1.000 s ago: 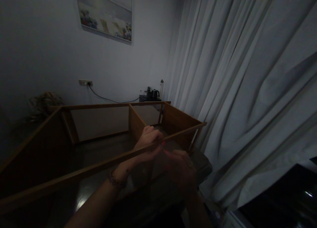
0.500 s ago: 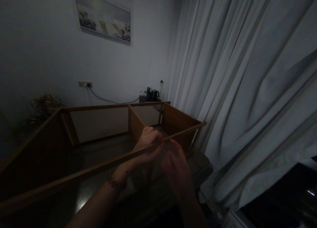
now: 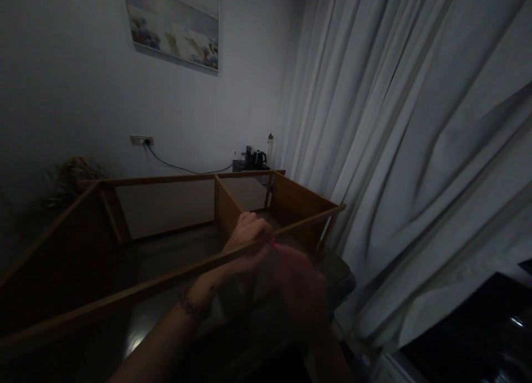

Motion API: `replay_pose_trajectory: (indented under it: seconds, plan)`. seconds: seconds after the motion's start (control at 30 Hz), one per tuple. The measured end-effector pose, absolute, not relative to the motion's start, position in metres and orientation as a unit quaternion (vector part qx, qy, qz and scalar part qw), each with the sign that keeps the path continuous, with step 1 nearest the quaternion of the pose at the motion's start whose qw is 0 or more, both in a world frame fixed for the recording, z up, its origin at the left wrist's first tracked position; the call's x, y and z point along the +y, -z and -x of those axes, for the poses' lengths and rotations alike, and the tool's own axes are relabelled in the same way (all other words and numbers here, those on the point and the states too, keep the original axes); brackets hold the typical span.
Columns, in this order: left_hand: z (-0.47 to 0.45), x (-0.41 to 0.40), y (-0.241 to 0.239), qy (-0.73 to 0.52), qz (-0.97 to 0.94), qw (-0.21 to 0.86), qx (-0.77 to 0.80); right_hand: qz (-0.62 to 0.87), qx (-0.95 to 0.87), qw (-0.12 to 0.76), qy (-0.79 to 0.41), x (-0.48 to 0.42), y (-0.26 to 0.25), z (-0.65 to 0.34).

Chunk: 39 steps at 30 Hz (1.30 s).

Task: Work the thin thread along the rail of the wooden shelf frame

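Observation:
A brown wooden frame (image 3: 233,203), split by a divider, rests in front of me with its long near rail (image 3: 166,283) crossing the view. My left hand (image 3: 248,239), a bracelet at its wrist, wraps around that rail near the divider. Close by, just right of and below the rail, is my right hand (image 3: 301,280), smeared by motion. Its fingers are drawn together at a thin pale rod (image 3: 274,251) beside my left fingertips. What kind of tool or part the rod is cannot be made out in the dim light.
A pale curtain (image 3: 357,122) hangs along the right. A black kettle (image 3: 258,159) stands on a small dark stand by the wall. From the wall socket (image 3: 141,140) runs a black cord. A dark glossy object (image 3: 490,327) is at lower right.
My right hand's fingers, spread apart before, have closed in toward the thin rod and my left hand. The left hand keeps its place on the rail.

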<state>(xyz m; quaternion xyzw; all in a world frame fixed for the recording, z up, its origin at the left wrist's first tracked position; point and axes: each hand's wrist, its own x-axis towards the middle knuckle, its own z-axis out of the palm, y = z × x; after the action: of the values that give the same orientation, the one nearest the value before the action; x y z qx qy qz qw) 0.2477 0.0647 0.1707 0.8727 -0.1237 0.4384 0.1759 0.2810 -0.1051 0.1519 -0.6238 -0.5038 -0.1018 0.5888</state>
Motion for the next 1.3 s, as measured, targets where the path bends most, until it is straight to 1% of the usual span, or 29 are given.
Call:
replay_pose_trajectory:
  seconds: [0.07, 0.1, 0.13, 0.2, 0.27, 0.3, 0.37, 0.43, 0.5, 0.57, 0.6, 0.63, 0.67, 0.7, 0.73, 0.77, 0.83, 0.87, 0.93, 1.0, 1.03, 1.07, 1.13, 1.2, 1.3]
  plan:
    - [-0.250, 0.066, -0.168, -0.445, -0.869, 0.173, -0.129, 0.578, -0.405, 0.707, -0.042, -0.097, -0.152, -0.270]
    - [-0.250, 0.067, -0.167, -0.449, -0.866, 0.174, -0.131, 0.546, -0.378, 0.739, -0.110, -0.093, -0.152, -0.265]
    - [-0.251, 0.067, -0.166, -0.454, -0.863, 0.174, -0.133, 0.516, -0.357, 0.766, -0.140, -0.090, -0.151, -0.261]
    - [-0.253, 0.068, -0.164, -0.459, -0.861, 0.176, -0.132, 0.497, -0.343, 0.779, -0.168, -0.087, -0.148, -0.257]
    - [-0.253, 0.068, -0.163, -0.459, -0.861, 0.179, -0.129, 0.524, -0.342, 0.768, -0.134, -0.089, -0.146, -0.259]
    - [-0.253, 0.068, -0.163, -0.459, -0.861, 0.180, -0.128, 0.550, -0.349, 0.753, -0.097, -0.091, -0.145, -0.262]
    - [-0.253, 0.068, -0.163, -0.459, -0.861, 0.181, -0.128, 0.602, -0.391, 0.696, 0.014, -0.097, -0.144, -0.271]
    - [-0.253, 0.067, -0.163, -0.457, -0.861, 0.181, -0.128, 0.637, -0.473, 0.588, 0.157, -0.104, -0.144, -0.283]
    - [-0.253, 0.068, -0.163, -0.461, -0.859, 0.183, -0.126, 0.631, -0.561, 0.472, 0.255, -0.110, -0.147, -0.295]
    - [-0.253, 0.067, -0.164, -0.465, -0.856, 0.187, -0.125, 0.619, -0.616, 0.382, 0.304, -0.113, -0.152, -0.303]
    - [-0.252, 0.067, -0.164, -0.463, -0.857, 0.188, -0.126, 0.614, -0.631, 0.355, 0.314, -0.114, -0.155, -0.305]
    - [-0.252, 0.067, -0.165, -0.459, -0.859, 0.189, -0.129, 0.611, -0.638, 0.347, 0.316, -0.114, -0.158, -0.304]
    - [-0.250, 0.066, -0.167, -0.453, -0.861, 0.189, -0.133, 0.610, -0.638, 0.358, 0.305, -0.112, -0.160, -0.303]
    - [-0.249, 0.065, -0.168, -0.449, -0.863, 0.189, -0.133, 0.614, -0.625, 0.395, 0.277, -0.110, -0.161, -0.300]
    - [-0.248, 0.064, -0.170, -0.446, -0.865, 0.188, -0.130, 0.614, -0.601, 0.453, 0.237, -0.107, -0.161, -0.296]
    - [-0.246, 0.063, -0.171, -0.446, -0.867, 0.186, -0.126, 0.615, -0.564, 0.523, 0.172, -0.103, -0.161, -0.291]
    - [-0.244, 0.061, -0.174, -0.446, -0.868, 0.184, -0.115, 0.579, -0.428, 0.694, 0.010, -0.094, -0.158, -0.283]
    - [-0.244, 0.060, -0.174, -0.446, -0.869, 0.185, -0.112, 0.546, -0.383, 0.742, -0.071, -0.090, -0.155, -0.279]
    - [-0.243, 0.060, -0.175, -0.446, -0.868, 0.185, -0.119, 0.478, -0.344, 0.790, -0.175, -0.085, -0.149, -0.274]
    - [-0.244, 0.060, -0.174, -0.448, -0.866, 0.185, -0.124, 0.464, -0.346, 0.789, -0.209, -0.084, -0.144, -0.271]
    - [-0.244, 0.061, -0.174, -0.449, -0.865, 0.185, -0.125, 0.481, -0.353, 0.779, -0.192, -0.085, -0.142, -0.271]
    - [-0.244, 0.061, -0.173, -0.450, -0.865, 0.186, -0.123, 0.511, -0.363, 0.764, -0.151, -0.087, -0.141, -0.272]
    - [-0.244, 0.061, -0.173, -0.449, -0.866, 0.187, -0.116, 0.581, -0.392, 0.713, -0.013, -0.093, -0.140, -0.276]
    - [-0.244, 0.060, -0.174, -0.446, -0.868, 0.186, -0.112, 0.633, -0.433, 0.625, 0.143, -0.099, -0.142, -0.282]
    - [-0.244, 0.060, -0.173, -0.447, -0.869, 0.182, -0.113, 0.649, -0.490, 0.493, 0.310, -0.104, -0.150, -0.292]
